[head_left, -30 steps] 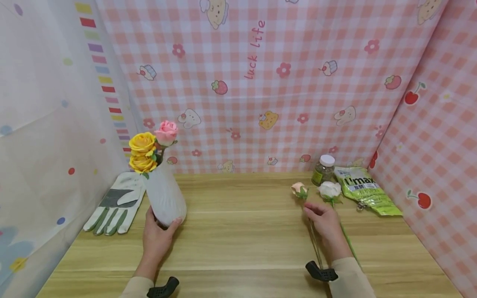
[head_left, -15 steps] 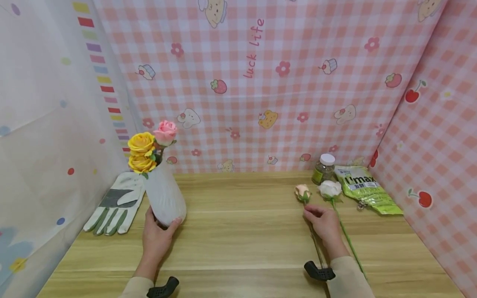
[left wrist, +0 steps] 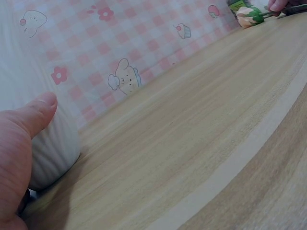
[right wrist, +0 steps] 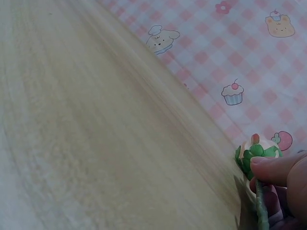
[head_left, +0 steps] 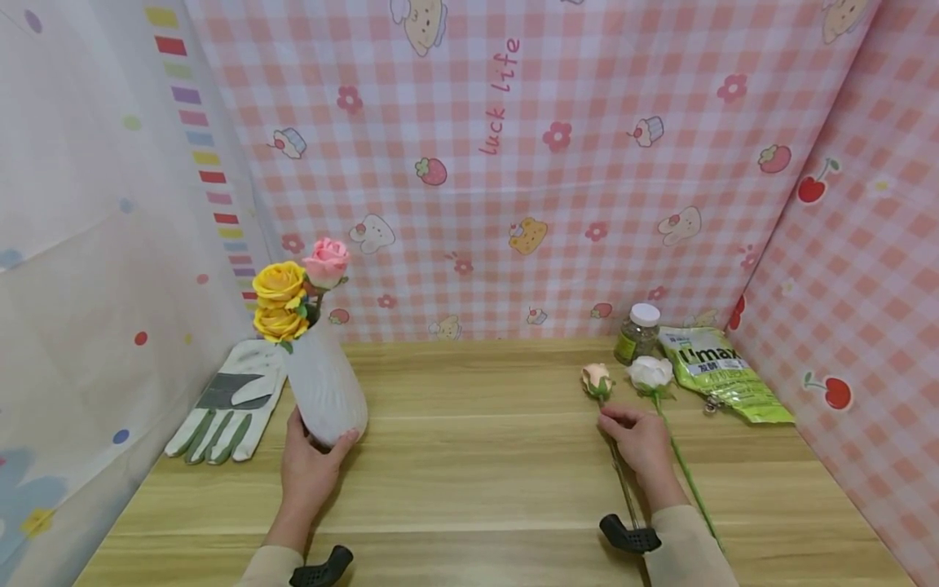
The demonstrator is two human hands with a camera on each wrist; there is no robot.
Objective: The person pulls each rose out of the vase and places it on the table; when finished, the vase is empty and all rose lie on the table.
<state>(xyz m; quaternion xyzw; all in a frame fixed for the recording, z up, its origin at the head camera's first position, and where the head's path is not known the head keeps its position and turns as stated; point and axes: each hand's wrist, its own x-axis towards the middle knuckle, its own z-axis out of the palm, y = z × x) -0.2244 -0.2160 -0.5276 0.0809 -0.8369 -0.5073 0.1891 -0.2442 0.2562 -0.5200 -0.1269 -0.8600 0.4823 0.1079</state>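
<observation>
Okay, head view first: the person's left hand [head_left: 311,470] is wrapped around the lower part of a white ribbed vase [head_left: 326,387], thumb on one side, fingers on the other. It's over toward the left edge of the wooden table [head_left: 469,465], with two yellow roses [head_left: 279,282] and a pink rose [head_left: 328,262] poking out the top. A work glove [head_left: 231,399] lies just beside it, between the vase and that left edge. On the right half, the right hand [head_left: 647,448] is pinching the stem of a peach rose [head_left: 597,380] a bit below the bloom, the rest of the stem running down toward the front edge. Just beside that there's a white rose [head_left: 650,373] with a long green stem. By the back right corner you've got a white-capped jar [head_left: 637,338] and a green bag [head_left: 722,375], plus a little shiny metal thing [head_left: 711,403] at the bag's lower edge, too small for me to make out.

Left wrist view: thumb lies along the vase's side, base is down at the tabletop, and the peach rose shows way off near the back edge.

Right wrist view: kinda dim, but the thumb's clearly on the stem just under the green leaves. Honestly can't tell if the bloom touches the table.
</observation>
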